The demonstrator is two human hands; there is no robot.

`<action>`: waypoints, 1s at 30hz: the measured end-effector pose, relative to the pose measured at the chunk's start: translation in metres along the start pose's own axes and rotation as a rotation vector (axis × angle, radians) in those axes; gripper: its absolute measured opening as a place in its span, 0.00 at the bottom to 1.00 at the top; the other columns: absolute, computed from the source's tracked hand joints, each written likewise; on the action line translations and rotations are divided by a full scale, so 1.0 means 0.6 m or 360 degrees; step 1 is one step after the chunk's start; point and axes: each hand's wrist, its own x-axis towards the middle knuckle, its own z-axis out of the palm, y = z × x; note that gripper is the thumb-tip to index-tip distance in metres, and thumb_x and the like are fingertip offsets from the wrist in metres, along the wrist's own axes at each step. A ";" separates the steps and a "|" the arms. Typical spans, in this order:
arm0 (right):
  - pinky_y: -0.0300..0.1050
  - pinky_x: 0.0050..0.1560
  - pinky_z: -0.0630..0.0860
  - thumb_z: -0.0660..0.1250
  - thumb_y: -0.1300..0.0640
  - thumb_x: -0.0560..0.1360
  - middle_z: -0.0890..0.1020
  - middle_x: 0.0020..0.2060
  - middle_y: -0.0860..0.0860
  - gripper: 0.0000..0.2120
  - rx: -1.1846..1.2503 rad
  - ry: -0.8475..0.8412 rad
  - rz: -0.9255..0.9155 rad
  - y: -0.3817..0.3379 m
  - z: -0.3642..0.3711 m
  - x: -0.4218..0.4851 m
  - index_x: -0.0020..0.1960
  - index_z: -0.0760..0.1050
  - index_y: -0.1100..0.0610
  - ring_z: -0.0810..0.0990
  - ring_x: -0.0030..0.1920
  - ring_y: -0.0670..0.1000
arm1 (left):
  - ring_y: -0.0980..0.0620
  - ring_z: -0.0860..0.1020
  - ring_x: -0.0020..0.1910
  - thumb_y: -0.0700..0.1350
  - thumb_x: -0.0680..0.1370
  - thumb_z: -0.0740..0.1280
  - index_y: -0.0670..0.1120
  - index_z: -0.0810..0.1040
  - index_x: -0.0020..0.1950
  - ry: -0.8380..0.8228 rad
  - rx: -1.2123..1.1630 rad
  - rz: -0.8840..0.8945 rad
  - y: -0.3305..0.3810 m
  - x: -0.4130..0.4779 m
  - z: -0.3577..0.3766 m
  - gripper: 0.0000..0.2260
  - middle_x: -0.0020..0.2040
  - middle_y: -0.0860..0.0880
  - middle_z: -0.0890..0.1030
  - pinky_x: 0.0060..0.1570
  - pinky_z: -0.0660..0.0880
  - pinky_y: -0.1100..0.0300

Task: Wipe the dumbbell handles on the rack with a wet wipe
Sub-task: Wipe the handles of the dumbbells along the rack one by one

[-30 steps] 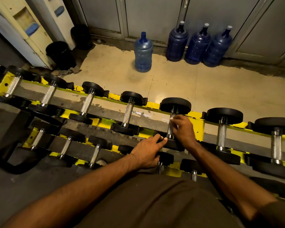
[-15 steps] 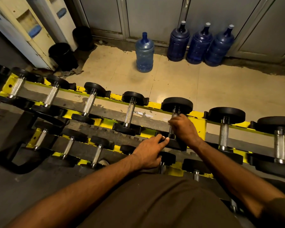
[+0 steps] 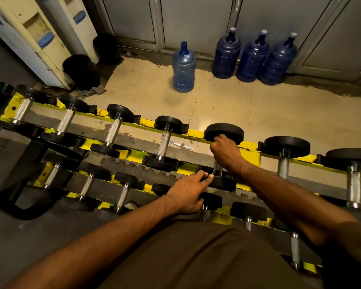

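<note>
Each dumbbell handle (image 3: 164,142): bare silvery metal, cross-hatched knurling, rough to the eye.
Dumbbell heads (image 3: 286,146): black, matt, rubber-like.
Rack (image 3: 250,156): metal under yellow paint, chipped and scuffed.
Floor tiles (image 3: 217,105): beige, smooth, glossy, catching the light; dull grey patches along the wall.
Water jugs (image 3: 183,67): translucent blue plastic, ribbed, faint sheen.
Shirt (image 3: 196,257): brown cloth, matt.
Floor mat (image 3: 121,161): dark, matt, rubber or foam.

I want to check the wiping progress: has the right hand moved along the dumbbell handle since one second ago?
Yes. The right hand slid up the handle, away from the person, and now reaches the far weight disc.
</note>
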 end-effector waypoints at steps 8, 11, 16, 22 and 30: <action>0.46 0.55 0.75 0.70 0.58 0.76 0.74 0.61 0.58 0.17 0.0120 0.0133 0.0008 0.001 0.033 -0.008 0.63 0.77 0.63 0.70 0.62 0.56 | 0.45 0.69 0.69 0.51 0.79 0.67 0.47 0.51 0.82 0.0022 -0.0012 0.0013 -0.004 0.003 0.006 0.37 0.74 0.45 0.61 0.67 0.73 0.50; 0.47 0.52 0.76 0.69 0.63 0.75 0.76 0.59 0.57 0.17 0.0721 0.0436 0.0341 0.019 0.056 -0.019 0.64 0.77 0.62 0.74 0.58 0.57 | 0.46 0.68 0.70 0.51 0.79 0.67 0.48 0.51 0.82 0.0023 -0.0016 0.0004 -0.005 0.005 0.008 0.37 0.75 0.45 0.61 0.68 0.72 0.51; 0.39 0.45 0.73 0.70 0.61 0.75 0.85 0.47 0.53 0.08 0.1658 0.0768 0.1148 0.014 0.063 -0.014 0.53 0.85 0.60 0.81 0.45 0.50 | 0.45 0.68 0.70 0.52 0.79 0.67 0.47 0.50 0.82 0.0000 -0.0011 0.0016 -0.004 0.004 0.011 0.37 0.75 0.45 0.60 0.68 0.72 0.50; 0.49 0.45 0.81 0.71 0.63 0.71 0.86 0.42 0.56 0.06 0.2342 0.0517 0.1989 0.032 0.100 0.020 0.47 0.84 0.60 0.82 0.41 0.54 | 0.44 0.68 0.69 0.52 0.78 0.67 0.47 0.49 0.82 -0.0058 0.0039 0.0031 -0.006 0.007 0.009 0.39 0.75 0.44 0.59 0.66 0.73 0.48; 0.49 0.45 0.78 0.55 0.59 0.81 0.83 0.39 0.60 0.13 0.4168 -0.0125 0.1707 0.022 0.097 0.015 0.54 0.77 0.64 0.80 0.43 0.57 | 0.44 0.67 0.70 0.52 0.78 0.67 0.47 0.48 0.82 -0.0086 0.0069 0.0030 -0.008 0.002 0.004 0.39 0.75 0.44 0.60 0.67 0.72 0.49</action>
